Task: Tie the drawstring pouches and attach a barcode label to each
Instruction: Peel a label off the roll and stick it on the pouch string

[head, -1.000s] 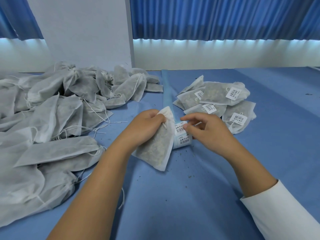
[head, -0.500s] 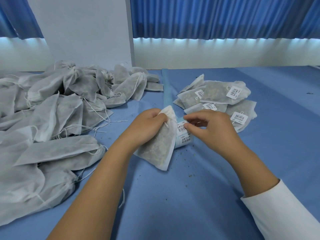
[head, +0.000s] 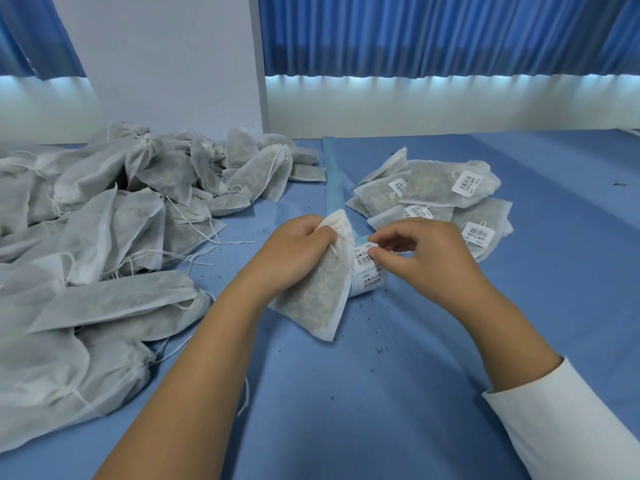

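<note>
On the blue table [head: 519, 341], near its middle, a filled pouch [head: 318, 292] is gripped at its neck by the left hand [head: 298, 251]. The right hand [head: 426, 254] is held over the label roll [head: 369, 285] beside it, and a barcode label [head: 363, 260] seems to be pinched. Pulled crooked, it could be torn or folded.

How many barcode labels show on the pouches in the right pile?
4: far left label, far right label, middle label, near right label. More may be hidden underneath.

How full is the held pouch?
Filled: greenish material shows through the pouch; left hand grips its gathered top, right hand pinches a label.
</note>
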The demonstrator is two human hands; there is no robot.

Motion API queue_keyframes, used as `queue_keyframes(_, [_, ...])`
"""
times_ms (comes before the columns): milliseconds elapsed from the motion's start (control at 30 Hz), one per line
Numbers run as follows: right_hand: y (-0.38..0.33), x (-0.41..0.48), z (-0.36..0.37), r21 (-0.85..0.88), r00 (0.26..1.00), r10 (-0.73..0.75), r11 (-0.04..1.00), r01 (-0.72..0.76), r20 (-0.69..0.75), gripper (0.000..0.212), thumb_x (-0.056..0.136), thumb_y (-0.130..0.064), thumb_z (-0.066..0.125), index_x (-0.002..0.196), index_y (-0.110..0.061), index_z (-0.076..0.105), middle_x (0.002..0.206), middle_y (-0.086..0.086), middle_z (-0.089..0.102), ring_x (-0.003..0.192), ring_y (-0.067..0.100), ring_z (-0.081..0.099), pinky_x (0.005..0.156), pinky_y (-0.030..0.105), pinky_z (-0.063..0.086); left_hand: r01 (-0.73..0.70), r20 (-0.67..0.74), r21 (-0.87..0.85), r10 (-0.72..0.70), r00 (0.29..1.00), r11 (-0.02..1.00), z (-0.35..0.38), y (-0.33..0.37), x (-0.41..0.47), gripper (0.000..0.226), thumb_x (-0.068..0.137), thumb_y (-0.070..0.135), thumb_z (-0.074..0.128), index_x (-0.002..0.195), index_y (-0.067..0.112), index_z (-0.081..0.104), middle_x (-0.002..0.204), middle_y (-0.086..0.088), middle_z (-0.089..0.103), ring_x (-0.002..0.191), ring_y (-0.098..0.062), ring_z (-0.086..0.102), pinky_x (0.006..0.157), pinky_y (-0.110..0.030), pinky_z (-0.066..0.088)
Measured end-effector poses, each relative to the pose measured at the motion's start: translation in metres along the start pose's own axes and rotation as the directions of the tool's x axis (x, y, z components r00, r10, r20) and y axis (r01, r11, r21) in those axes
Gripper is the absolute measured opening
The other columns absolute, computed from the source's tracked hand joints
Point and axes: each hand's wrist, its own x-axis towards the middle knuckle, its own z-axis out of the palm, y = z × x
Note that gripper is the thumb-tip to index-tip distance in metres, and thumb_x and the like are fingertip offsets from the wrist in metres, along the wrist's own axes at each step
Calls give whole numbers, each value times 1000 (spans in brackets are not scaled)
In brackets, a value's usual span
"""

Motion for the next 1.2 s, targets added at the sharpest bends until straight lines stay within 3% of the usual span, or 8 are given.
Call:
queue_keyframes(133, [-2, -1, 0, -1, 1000, -5, 1000, 5, 0, 10, 81, -14, 78, 91, -17, 77, 75, -23, 65, 78, -11, 63, 75, 3, 46, 2, -11, 2, -2, 1000, 1000, 0, -1, 2, 17, 93, 28, 53, 77, 21, 53, 66, 6, 46, 58, -11, 42, 57, -28, 32])
queue_keyframes(367, [-2, -1, 0, 4, 1000, -3, 1000, 3, -20, 12, 81, -13, 78, 93, -14, 76, 78, -13, 70, 80, -3, 65, 78, 14, 52, 0, -18, 10, 1, 1000, 1000, 1, -2, 2, 27, 93, 29, 53, 87, 3, 58, 69, 5, 49, 62, -12, 45, 60, -29, 34])
queue_keyframes(733, [2, -2, 1, -65, 999, -23, 998, 20, -40, 4, 83, -19, 75, 83, -23, 75, 78, -17, 71, 81, -8, 64, 76, 13, 50, 15, -18, -6, -15, 1000, 1000, 1, 0, 1, 23, 92, 27, 53, 82, 8, 58, 71, 3, 49, 64, -14, 46, 59, -29, 34])
queue_keyframes(800, [3, -2, 0, -84, 999, -35, 996, 33, -18, 4, 86, -20, 71, 84, -24, 72, 83, -17, 70, 86, -7, 63, 78, 11, 48, 18, -14, -3, -18, 1000, 1000, 2, 0, 1, 19, 93, 27, 53, 79, 15, 58, 70, 4, 50, 63, -13, 46, 58, -28, 34])
queue_keyframes(867, [4, -1, 0, -107, 998, -53, 993, 55, 15, 5, 88, -21, 67, 85, -24, 67, 97, -16, 69, 93, -2, 61, 80, 10, 45, 22, -9, -5, -22, 1000, 1000, 2, 0, 1, 23, 93, 28, 52, 83, 9, 60, 72, 3, 52, 64, -13, 48, 59, -28, 35])
queue_keyframes(967, [4, -1, 0, -43, 992, -110, 993, 113, 66, 4, 91, -14, 62, 90, -18, 62, 114, -10, 60, 105, 0, 54, 89, 18, 48, 28, -2, -12, -28, 1000, 1000, 1, 0, 0, 25, 93, 28, 52, 88, 5, 61, 72, 4, 54, 65, -13, 49, 61, -29, 36])
queue_keyframes(1067, [3, -2, -2, 1, 986, -144, 989, 145, 84, 11, 91, -11, 60, 88, -21, 57, 107, -10, 52, 105, 4, 50, 93, 23, 47, 27, 8, -11, -27, 1000, 1000, 1, 0, 0, 22, 94, 28, 52, 81, 11, 61, 69, 6, 53, 62, -11, 48, 60, -28, 36])
queue_keyframes(1200, [0, -2, -5, 77, 991, -113, 991, 108, 67, 17, 91, -13, 54, 83, -27, 52, 103, -10, 52, 99, 2, 51, 84, 14, 45, 37, 23, -2, -37, 999, 999, 0, -2, -1, 21, 94, 29, 52, 73, 23, 54, 64, 9, 50, 59, -11, 46, 59, -28, 35])
